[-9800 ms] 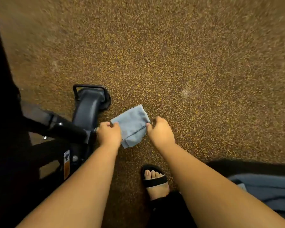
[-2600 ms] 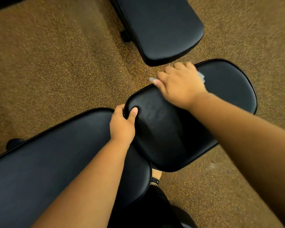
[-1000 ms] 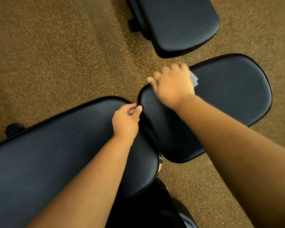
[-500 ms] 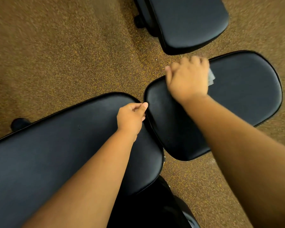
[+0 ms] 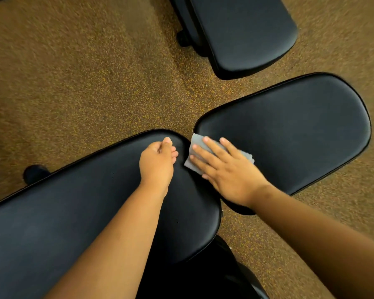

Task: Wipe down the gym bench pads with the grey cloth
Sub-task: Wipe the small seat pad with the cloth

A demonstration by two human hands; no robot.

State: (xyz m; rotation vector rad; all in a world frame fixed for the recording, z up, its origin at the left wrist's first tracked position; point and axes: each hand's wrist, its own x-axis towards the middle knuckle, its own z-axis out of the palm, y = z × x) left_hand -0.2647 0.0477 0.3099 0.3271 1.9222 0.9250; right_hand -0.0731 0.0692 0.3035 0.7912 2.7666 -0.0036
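Flat, with fingers spread, our right hand point(image 5: 225, 169) presses the grey cloth point(image 5: 195, 154) onto the right pad's point(image 5: 300, 130) near-left corner; our left hand point(image 5: 157, 162) rests loosely curled on the long pad point(image 5: 73, 212).

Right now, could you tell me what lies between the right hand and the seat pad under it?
The grey cloth: the head view shows the right hand pressing it flat on the seat pad.

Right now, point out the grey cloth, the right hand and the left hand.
grey cloth point(image 5: 194, 143): head view, bare corner beyond the fingertips.
right hand point(image 5: 229, 172): head view, back of the hand.
left hand point(image 5: 156, 164): head view, back of the hand.
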